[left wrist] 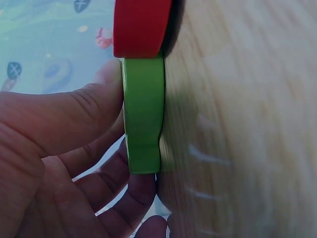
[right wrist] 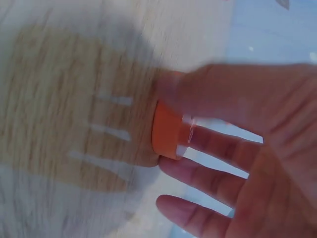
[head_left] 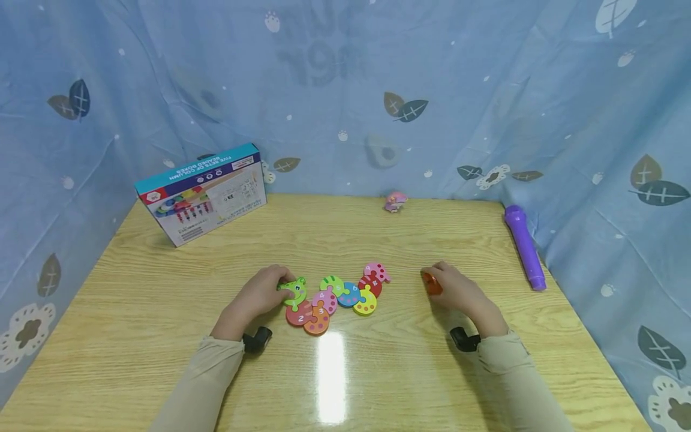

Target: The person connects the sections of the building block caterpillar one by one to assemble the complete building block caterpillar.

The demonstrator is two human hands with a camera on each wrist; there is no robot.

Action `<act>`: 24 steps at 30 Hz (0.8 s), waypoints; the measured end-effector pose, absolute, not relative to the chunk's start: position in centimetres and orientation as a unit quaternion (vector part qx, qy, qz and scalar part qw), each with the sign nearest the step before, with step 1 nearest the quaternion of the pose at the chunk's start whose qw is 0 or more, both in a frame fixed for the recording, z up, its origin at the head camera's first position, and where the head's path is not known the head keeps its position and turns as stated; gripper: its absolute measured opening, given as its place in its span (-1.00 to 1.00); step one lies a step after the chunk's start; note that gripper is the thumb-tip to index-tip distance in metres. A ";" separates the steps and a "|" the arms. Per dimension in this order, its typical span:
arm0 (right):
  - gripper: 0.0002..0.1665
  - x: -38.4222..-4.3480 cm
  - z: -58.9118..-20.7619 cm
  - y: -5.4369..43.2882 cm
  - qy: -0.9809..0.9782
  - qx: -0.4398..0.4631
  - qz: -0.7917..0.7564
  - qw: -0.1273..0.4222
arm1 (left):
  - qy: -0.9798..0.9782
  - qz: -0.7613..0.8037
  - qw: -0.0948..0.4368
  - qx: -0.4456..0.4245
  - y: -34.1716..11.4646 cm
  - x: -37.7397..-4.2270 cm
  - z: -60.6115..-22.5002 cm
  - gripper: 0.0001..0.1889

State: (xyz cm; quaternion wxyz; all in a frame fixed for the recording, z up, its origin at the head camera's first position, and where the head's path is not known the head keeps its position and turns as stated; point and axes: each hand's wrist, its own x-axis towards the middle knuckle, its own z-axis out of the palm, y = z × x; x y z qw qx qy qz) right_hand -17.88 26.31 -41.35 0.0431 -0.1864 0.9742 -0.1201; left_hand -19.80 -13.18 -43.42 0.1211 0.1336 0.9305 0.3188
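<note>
On the table lies a curving chain of several numbered puzzle pieces [head_left: 348,295] in red, orange, pink, green, blue and yellow. At its left end is a green head piece [head_left: 296,291] with a face, joined to a red piece marked 2 [head_left: 299,314]. My left hand [head_left: 261,294] pinches the green head piece by its edge, the thumb on its upper face and fingers at its far side. To the right of the chain, my right hand [head_left: 455,290] holds an orange piece [right wrist: 167,130] between thumb and fingers, close to the tabletop.
A cardboard box of beads [head_left: 207,198] stands at the back left. A small pink toy [head_left: 396,201] sits at the back edge, and a purple microphone [head_left: 525,247] lies along the right edge. Blue patterned cloth [head_left: 345,96] hangs behind and beside the table.
</note>
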 end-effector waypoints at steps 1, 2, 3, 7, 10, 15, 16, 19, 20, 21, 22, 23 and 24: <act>-0.48 -17.9 -41.4 26.3 0.973 -0.193 -0.122 0.037 | 0.931 0.318 0.121 0.133 -13.2 -19.8 -43.4 -0.77; -0.50 -18.0 -41.5 26.1 0.972 -0.197 -0.123 0.033 | 0.931 0.317 0.120 0.133 -13.2 -19.8 -43.4 -0.77; -0.52 -18.0 -41.6 26.0 0.972 -0.199 -0.124 0.031 | 0.931 0.317 0.120 0.133 -13.3 -19.8 -43.4 -0.77; -0.50 -18.4 -41.6 24.6 0.972 -0.190 -0.132 0.040 | 0.932 0.317 0.120 0.132 -13.4 -19.9 -43.5 -0.76; -0.47 -18.7 -41.4 23.2 0.972 -0.190 -0.132 0.044 | 0.931 0.318 0.119 0.132 -13.4 -20.0 -43.6 -0.77; -0.41 -19.2 -41.1 21.1 0.974 -0.189 -0.119 0.042 | 0.931 0.317 0.119 0.136 -13.3 -20.0 -43.7 -0.77; -0.39 -19.3 -41.1 20.8 0.974 -0.187 -0.119 0.043 | 0.931 0.317 0.118 0.136 -13.2 -20.0 -43.8 -0.77; -0.38 -19.5 -41.0 20.1 0.975 -0.179 -0.123 0.043 | 0.932 0.316 0.117 0.136 -13.1 -20.0 -43.8 -0.77; -0.39 -19.5 -41.0 19.9 0.975 -0.177 -0.125 0.042 | 0.932 0.316 0.117 0.135 -13.1 -20.0 -43.8 -0.77; -0.41 -19.6 -41.1 19.8 0.975 -0.177 -0.126 0.039 | 0.932 0.316 0.117 0.134 -13.0 -20.0 -43.8 -0.77; -0.44 -19.6 -41.1 19.6 0.976 -0.176 -0.126 0.035 | 0.932 0.316 0.117 0.132 -13.0 -20.0 -43.8 -0.77; -0.45 -19.6 -41.2 19.5 0.976 -0.174 -0.125 0.032 | 0.932 0.316 0.118 0.132 -12.9 -20.0 -43.8 -0.77; -0.47 -19.7 -41.3 19.5 0.977 -0.172 -0.122 0.030 | 0.932 0.317 0.118 0.132 -12.9 -19.9 -43.7 -0.77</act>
